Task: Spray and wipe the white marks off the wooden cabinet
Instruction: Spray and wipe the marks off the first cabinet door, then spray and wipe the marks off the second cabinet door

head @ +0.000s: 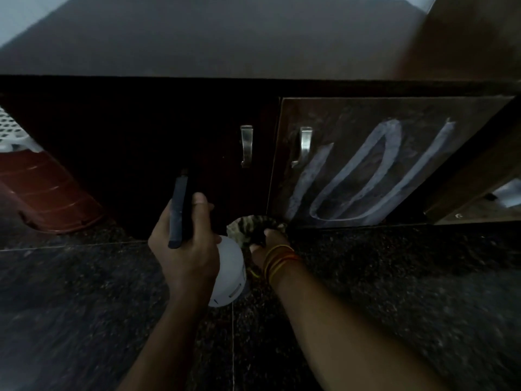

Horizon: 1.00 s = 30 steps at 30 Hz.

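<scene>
I am in a home: low wooden cabinet (pixel 366 165) with metal handles (pixel 246 146), granite floor (pixel 394 277), plastic basket (pixel 42 187).

White marks (pixel 363 176) on the cabinet door (pixel 352 114) resemble "101" (bottle label unreadable).

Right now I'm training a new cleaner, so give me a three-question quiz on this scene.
1. True or false: the white marks are on the right door.
2. Which hand holds the spray bottle? A) left hand B) right hand
3. Fill in: the right hand grips a ____ near the door's lower corner.

Key: 1 true; 2 A; 3 cloth
</scene>
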Motion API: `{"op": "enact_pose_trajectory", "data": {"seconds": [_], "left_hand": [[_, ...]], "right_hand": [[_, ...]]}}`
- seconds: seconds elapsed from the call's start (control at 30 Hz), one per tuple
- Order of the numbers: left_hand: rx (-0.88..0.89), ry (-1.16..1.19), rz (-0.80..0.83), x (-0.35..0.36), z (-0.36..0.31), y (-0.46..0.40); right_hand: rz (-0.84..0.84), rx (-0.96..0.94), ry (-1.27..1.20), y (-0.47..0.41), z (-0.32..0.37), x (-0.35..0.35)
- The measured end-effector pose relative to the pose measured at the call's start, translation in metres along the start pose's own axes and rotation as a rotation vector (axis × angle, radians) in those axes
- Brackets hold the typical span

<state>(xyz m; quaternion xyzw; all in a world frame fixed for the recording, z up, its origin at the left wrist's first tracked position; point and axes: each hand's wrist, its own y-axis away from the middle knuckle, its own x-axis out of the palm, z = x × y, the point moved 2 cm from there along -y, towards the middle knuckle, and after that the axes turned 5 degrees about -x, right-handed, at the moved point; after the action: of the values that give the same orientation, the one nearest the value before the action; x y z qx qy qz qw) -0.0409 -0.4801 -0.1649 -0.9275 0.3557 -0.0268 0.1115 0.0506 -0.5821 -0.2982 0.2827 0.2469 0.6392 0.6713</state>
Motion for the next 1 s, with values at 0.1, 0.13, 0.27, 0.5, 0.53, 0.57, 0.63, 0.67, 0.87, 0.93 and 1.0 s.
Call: {"op": "enact_pose_trajectory", "data": {"seconds": [0.1,0.13,0.27,0.5,0.53,0.57,0.63,0.67,0.87,0.93,1.0], "left_hand": [[0.019,0.006,0.003,0.001,-0.013,0.001],[0.025,-0.001,-0.001,0.003,-0.018,0.002],[0.024,-0.001,0.010,0.021,-0.030,0.017],[0.011,-0.041,0.081,0.055,-0.024,0.057],[0.008,-0.047,0.094,0.057,-0.023,0.063],[0.004,-0.049,0.107,0.059,-0.022,0.068],[-0.014,-0.038,0.127,0.062,-0.019,0.074],[-0.017,-0.039,0.135,0.063,-0.018,0.075],[-0.019,-0.056,0.157,0.069,-0.017,0.082],[0.000,-0.064,0.162,0.075,-0.023,0.084],[0.008,-0.066,0.169,0.082,-0.027,0.086]], "right_hand": [[0.013,0.030,-0.109,0.013,0.009,-0.015],[0.027,0.050,-0.161,0.018,0.007,-0.020],[0.003,0.164,-0.228,0.018,-0.006,-0.037],[-0.081,0.060,-0.428,0.010,0.007,-0.070],[-0.092,0.021,-0.430,0.011,0.008,-0.073],[-0.111,-0.036,-0.434,0.017,0.011,-0.077],[-0.222,-0.161,-0.392,0.033,0.022,-0.085],[-0.249,-0.225,-0.346,0.043,0.028,-0.089],[-0.437,-0.489,-0.113,0.086,0.070,-0.112],[-0.420,-0.543,-0.051,0.097,0.084,-0.121],[-0.408,-0.573,-0.012,0.100,0.092,-0.130]]}}
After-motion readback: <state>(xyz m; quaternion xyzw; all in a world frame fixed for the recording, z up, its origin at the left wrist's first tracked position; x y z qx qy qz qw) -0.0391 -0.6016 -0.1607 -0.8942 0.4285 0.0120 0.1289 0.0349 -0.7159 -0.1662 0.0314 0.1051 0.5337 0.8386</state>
